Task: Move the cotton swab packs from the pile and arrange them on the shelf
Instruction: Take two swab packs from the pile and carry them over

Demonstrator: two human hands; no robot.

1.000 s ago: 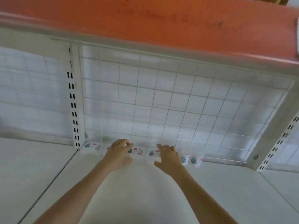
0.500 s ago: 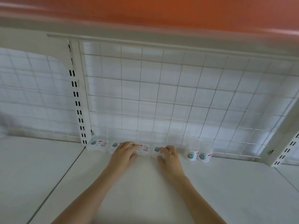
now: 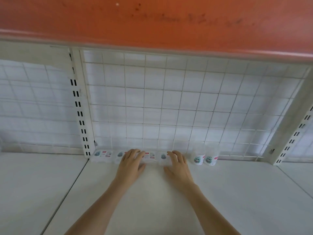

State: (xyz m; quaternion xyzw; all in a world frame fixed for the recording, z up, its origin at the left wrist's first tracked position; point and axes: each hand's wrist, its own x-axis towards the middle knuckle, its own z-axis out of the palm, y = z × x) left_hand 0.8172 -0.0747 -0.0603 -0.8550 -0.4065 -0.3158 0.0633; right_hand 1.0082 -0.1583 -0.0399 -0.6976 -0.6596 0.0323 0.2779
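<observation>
A row of flat clear cotton swab packs lies along the back of the white shelf (image 3: 152, 192), against the wire grid. The leftmost pack (image 3: 102, 155) sits by the slotted upright. My left hand (image 3: 131, 162) rests flat with straight fingers on the packs beside it, next to one pack (image 3: 149, 156) that shows between my hands. On another flat pack (image 3: 163, 157), my right hand (image 3: 177, 164) lies with fingers spread. Two upright round swab tubs (image 3: 198, 156) (image 3: 210, 158) stand to the right of my right hand.
A white wire grid panel (image 3: 169, 102) backs the shelf. Slotted uprights stand at the left (image 3: 81, 119) and the right (image 3: 294, 134). An orange shelf edge (image 3: 152, 22) hangs overhead. Neighbouring shelf boards lie at both sides.
The view has dropped and moved closer to the row. Both hands have settled flatter on the packs at the back, with the left hand's fingers now straight over them.
</observation>
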